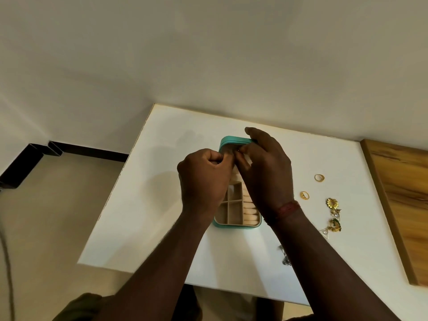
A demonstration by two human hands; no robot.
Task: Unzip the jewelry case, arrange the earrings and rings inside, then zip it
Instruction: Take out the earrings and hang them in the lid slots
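Teal on the outside and beige within, the jewelry case (236, 214) lies open near the middle of the white table (162, 205), its lid (234, 141) raised at the far end. The near half shows square compartments on the left and a row of padded ring rolls on the right.

Both hands meet just above the case, close to the lid. The left hand (203, 179) is curled nearly into a fist, thumb pressed against the forefinger as if pinching something small; what it pinches is too tiny and shadowed to tell. The right hand (266, 170) is arched over the far part of the case, its forefinger stretched past the lid's edge and its thumb and other fingers drawn in narrowly toward the left hand's fingertips. A red thread band (288, 208) circles the right wrist.

To the right of the case, well apart from it, two gold rings (319, 177) lie on the table, and beyond them a cluster of gold and green earrings (333, 216). A dark, silvery piece (284, 256) lies beside the right forearm. A wooden board (403, 200) borders the table's right side.
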